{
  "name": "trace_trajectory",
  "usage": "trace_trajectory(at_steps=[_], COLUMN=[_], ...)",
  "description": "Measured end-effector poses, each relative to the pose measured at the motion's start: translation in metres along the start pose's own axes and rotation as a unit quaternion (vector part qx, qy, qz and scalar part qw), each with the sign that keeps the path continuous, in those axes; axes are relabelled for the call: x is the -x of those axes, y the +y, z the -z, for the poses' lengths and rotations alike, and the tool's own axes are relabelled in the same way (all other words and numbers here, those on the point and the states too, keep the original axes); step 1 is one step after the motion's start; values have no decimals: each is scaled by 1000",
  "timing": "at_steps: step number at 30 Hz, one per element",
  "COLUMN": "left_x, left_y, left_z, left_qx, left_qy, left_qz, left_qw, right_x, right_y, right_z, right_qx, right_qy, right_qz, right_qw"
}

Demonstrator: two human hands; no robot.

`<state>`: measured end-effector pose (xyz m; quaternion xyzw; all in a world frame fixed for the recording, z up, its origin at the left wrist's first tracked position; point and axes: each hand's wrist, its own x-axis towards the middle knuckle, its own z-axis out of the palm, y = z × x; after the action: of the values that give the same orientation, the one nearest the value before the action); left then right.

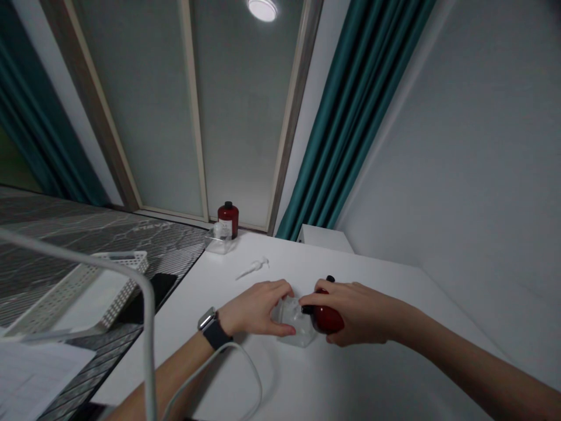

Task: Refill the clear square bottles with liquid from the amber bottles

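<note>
My left hand (255, 308) grips a clear square acrylic holder (293, 323) from its left side, and a smartwatch (214, 328) sits on that wrist. My right hand (354, 311) wraps around a dark red bottle (328, 311) with a black neck, which lies tilted against the holder's right side. The fingers of my right hand reach over the holder's edge. A white pump head (253, 268) lies on the white table (263, 374) farther ahead. A second dark red bottle (228, 220) stands upright at the far edge, with a clear holder (218, 241) in front of it.
A white cable (245, 374) curves across the near table. A pale curved tube (149, 327) crosses the left of the view. A white perforated tray (100, 289), a black object (160, 292) and papers (35, 380) are on a dark patterned surface to the left. A white box (326, 238) stands beyond the table.
</note>
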<state>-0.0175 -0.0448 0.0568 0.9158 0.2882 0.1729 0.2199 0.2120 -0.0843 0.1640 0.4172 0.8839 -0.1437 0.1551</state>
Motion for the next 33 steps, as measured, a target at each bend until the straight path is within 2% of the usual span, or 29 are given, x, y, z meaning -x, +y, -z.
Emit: trace_trajectory(at_steps=[13, 21, 33], left_x=[1, 1, 2], left_y=[-1, -4, -3], left_z=[-1, -1, 1], left_qx=[-1, -10, 17], left_qy=[6, -1, -16], left_qz=[-9, -41, -27], left_qw=[1000, 999, 999], right_x=[1, 0, 1], right_y=[-1, 2, 1], right_z=[0, -3, -2], right_qx=[-6, -11, -1], right_qy=[-3, 6, 1], right_qz=[-5, 0, -5], right_qw=[1000, 1000, 1000])
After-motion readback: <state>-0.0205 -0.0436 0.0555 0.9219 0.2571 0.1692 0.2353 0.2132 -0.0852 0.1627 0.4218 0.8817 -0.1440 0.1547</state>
